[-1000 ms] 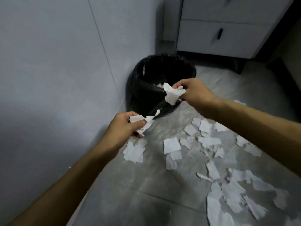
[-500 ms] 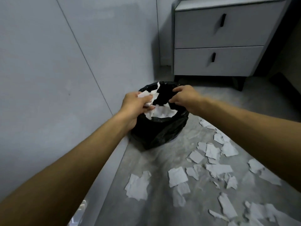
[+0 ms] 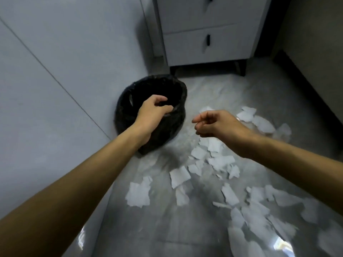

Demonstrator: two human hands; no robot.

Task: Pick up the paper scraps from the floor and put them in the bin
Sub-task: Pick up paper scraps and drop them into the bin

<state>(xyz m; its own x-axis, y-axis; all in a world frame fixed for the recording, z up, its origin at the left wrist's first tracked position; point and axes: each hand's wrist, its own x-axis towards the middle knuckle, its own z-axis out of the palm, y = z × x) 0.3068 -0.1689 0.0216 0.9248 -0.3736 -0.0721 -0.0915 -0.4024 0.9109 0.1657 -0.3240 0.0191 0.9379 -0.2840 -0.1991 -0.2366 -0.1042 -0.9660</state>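
A round bin lined with a black bag [image 3: 122,115] stands on the floor against the left wall. My left hand [image 3: 154,111] hangs over the bin's near rim, fingers curled and apart, with no paper in it. My right hand [image 3: 213,123] is to the right of the bin above the floor, fingers loosely bent, holding nothing. Several torn white paper scraps [image 3: 179,176] lie scattered on the grey floor, from below the bin out to the right and front. One larger scrap [image 3: 138,194] lies nearest the wall.
A grey wall [image 3: 55,89] runs along the left. A white two-drawer cabinet [image 3: 207,34] on dark legs stands behind the bin. A dark skirting and wall [image 3: 306,80] close off the right side. The floor is glossy grey tile.
Both hands held paper scraps over the bin; the scraps have now left them. My right hand has pulled back to the right of the bin, and the view has tilted down.
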